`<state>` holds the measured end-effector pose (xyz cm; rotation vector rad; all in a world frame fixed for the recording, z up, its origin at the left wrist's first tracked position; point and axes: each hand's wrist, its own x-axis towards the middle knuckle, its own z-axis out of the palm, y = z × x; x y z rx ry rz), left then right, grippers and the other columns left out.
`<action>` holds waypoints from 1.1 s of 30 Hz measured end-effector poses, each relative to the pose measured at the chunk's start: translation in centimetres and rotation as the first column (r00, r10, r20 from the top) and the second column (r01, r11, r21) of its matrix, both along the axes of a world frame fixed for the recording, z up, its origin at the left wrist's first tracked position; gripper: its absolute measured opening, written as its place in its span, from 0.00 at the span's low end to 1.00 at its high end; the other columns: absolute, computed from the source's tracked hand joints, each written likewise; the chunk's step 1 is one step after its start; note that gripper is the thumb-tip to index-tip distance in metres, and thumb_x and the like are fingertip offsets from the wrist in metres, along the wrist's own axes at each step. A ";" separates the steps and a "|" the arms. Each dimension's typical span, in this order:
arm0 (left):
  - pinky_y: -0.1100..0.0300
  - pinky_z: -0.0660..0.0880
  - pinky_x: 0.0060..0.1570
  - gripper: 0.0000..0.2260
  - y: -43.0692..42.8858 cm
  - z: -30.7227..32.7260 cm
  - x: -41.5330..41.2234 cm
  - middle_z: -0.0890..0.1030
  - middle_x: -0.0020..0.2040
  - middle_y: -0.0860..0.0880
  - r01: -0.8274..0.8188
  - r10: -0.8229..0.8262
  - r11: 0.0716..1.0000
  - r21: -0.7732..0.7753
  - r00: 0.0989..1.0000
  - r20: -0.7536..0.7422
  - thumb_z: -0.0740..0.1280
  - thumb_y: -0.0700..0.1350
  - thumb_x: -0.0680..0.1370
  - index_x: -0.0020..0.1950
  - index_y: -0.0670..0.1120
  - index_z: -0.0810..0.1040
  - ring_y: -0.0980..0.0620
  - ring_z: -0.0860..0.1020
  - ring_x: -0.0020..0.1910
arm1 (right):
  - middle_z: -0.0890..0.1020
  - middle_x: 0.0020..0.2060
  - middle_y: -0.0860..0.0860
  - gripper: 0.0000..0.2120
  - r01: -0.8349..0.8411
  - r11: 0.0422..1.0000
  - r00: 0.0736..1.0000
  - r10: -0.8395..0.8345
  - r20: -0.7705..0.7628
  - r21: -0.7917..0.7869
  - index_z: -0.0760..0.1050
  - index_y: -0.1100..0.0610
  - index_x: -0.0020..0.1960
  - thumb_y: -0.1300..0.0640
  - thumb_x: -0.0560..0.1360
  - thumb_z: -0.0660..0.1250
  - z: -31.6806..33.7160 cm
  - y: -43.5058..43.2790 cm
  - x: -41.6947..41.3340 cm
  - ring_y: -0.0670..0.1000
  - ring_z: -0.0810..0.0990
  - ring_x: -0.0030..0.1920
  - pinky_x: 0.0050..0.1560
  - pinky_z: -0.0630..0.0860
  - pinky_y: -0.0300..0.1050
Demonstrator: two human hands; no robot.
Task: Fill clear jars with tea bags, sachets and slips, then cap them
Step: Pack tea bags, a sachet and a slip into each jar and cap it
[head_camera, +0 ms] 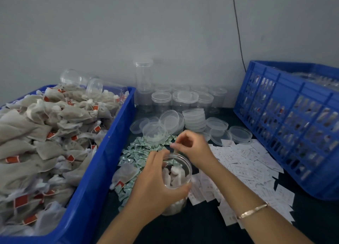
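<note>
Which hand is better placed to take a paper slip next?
Right: the right hand is over the jar, close to the paper slips, while the left hand grips the jar, steadying it.

text: none legible | slips (244,163): print blurred | tags: unreadable

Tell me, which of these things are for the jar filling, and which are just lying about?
In the job: left hand, jar it grips, right hand, tea bags, sachets, slips, lids, empty jars.
Lying about: blue crate, wall cable.
</note>
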<state>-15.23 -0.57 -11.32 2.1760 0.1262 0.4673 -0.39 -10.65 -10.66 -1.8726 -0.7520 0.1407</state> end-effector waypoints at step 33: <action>0.59 0.74 0.58 0.38 -2.8 0.1 0.6 0.67 0.57 0.65 -0.014 0.013 1.000 -0.013 1.000 -0.021 0.75 0.63 0.64 0.69 0.57 0.64 0.66 0.72 0.57 | 0.78 0.42 0.48 0.11 0.142 0.864 0.988 -0.154 0.016 -0.483 0.76 0.52 0.39 0.62 0.72 0.77 -4.6 -8.6 2.4 0.45 0.75 0.40 0.39 0.71 0.34</action>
